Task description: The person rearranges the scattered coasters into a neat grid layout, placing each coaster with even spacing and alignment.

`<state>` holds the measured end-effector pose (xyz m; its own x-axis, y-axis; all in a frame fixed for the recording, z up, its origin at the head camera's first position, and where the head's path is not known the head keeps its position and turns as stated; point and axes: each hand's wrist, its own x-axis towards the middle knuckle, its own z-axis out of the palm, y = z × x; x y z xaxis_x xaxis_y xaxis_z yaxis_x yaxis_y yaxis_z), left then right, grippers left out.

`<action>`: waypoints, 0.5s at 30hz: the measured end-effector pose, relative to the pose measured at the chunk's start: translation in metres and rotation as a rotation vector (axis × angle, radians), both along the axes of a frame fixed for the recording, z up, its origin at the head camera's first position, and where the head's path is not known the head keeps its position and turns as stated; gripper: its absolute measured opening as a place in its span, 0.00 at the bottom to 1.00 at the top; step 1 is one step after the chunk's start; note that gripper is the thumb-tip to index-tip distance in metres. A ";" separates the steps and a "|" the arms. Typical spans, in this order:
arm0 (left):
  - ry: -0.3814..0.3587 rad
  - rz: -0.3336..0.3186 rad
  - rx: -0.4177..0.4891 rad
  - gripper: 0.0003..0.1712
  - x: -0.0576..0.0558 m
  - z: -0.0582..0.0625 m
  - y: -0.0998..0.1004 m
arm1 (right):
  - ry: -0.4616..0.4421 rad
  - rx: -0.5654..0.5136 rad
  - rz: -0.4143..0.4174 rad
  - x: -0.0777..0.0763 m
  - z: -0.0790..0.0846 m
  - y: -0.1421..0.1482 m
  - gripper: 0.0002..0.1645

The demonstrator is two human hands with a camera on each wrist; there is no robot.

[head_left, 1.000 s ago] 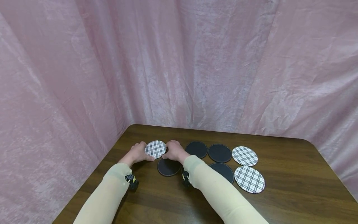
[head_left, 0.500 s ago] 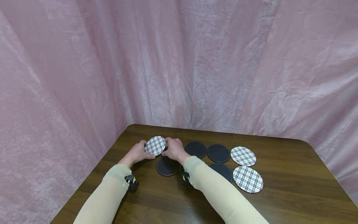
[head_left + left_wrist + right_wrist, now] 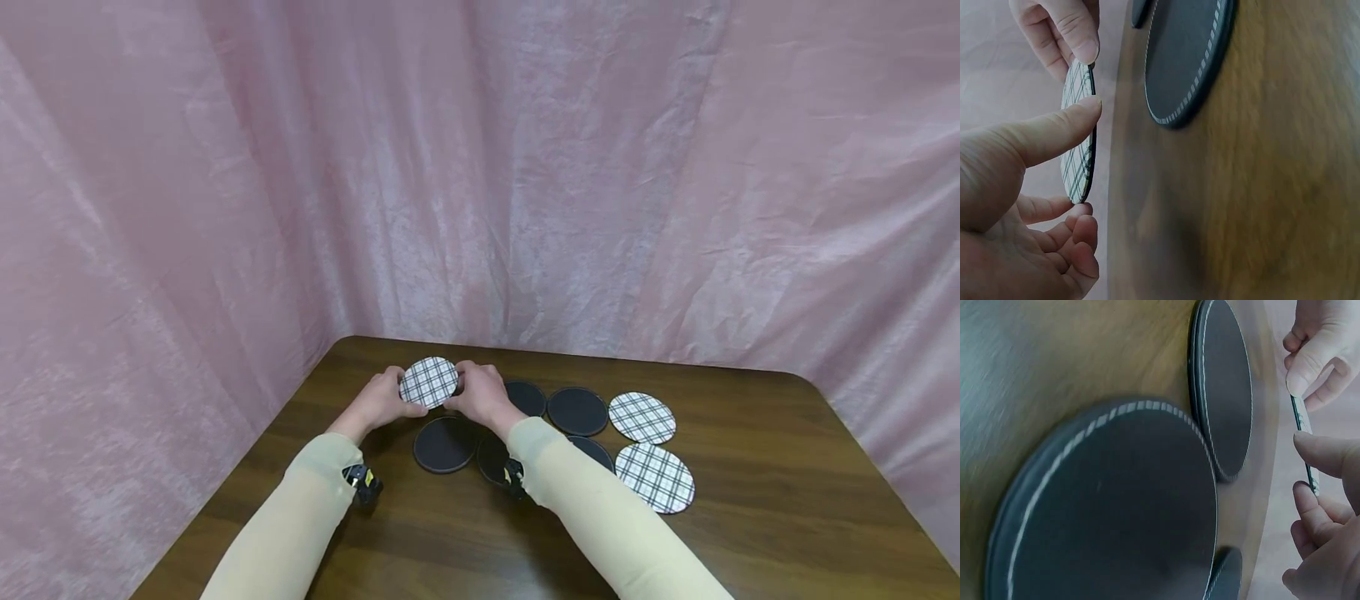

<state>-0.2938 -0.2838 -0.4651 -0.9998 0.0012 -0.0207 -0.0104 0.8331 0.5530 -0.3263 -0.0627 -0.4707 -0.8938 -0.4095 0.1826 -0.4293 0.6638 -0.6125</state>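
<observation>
A round coaster (image 3: 429, 383) with a white plaid face is held up off the table between both hands. My left hand (image 3: 381, 400) pinches its left edge, thumb on the near side in the head view. On the opposite edge, my right hand (image 3: 483, 395) grips it with thumb and fingers. The left wrist view shows the coaster (image 3: 1079, 144) nearly edge-on, its thin dark rim facing the table. Just in front of the hands lies a black coaster (image 3: 444, 445) with pale stitching round its edge. Beside it, another black coaster (image 3: 492, 458) is partly hidden by my right wrist.
More black coasters (image 3: 577, 411) lie in rows to the right, some partly covered by my right arm. Two plaid coasters, one behind (image 3: 642, 417) and one nearer (image 3: 656, 477), end the rows. The wooden table (image 3: 765, 467) backs onto a pink curtain (image 3: 570, 183).
Both hands have raised the plaid coaster from the table, tilting its face toward the head camera. Coaster and hands have shifted slightly right and farther back.
</observation>
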 end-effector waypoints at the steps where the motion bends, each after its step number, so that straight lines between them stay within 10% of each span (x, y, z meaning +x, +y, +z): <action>1: 0.000 -0.003 0.000 0.47 0.000 0.001 0.002 | -0.003 -0.006 -0.001 0.000 0.000 0.002 0.41; 15: 0.002 -0.046 0.027 0.44 -0.009 0.001 0.034 | -0.052 -0.019 -0.032 -0.011 -0.007 0.035 0.39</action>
<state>-0.3030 -0.2501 -0.4645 -0.9987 0.0475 -0.0185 0.0282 0.8175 0.5753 -0.3374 -0.0281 -0.4781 -0.9148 -0.3777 0.1430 -0.3753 0.6643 -0.6464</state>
